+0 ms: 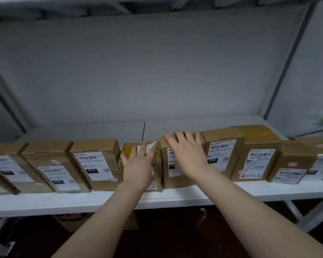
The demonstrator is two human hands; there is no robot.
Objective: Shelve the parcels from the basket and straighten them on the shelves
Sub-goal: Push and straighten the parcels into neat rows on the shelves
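Most of the shelving looks done: a row of parcels [95,161] stands label-forward along the front of the white shelf [175,199], though several lean or sit unevenly, so straightening seems to be what is left; the basket is out of view. The left hand [138,162] lies flat, fingers extended, on the small taped parcel [130,148] mid-row. The right hand [186,155] rests spread-fingered over the top front edge of the cardboard box [169,182] just beside it, grasping nothing.

The parcels [95,164] stand in one close row along the shelf [175,200], side touching side, blocking any way between them. Above the row, wide open room reaches to the upper shelf [157,4]; behind it the board lies bare up to the back wall [157,71].
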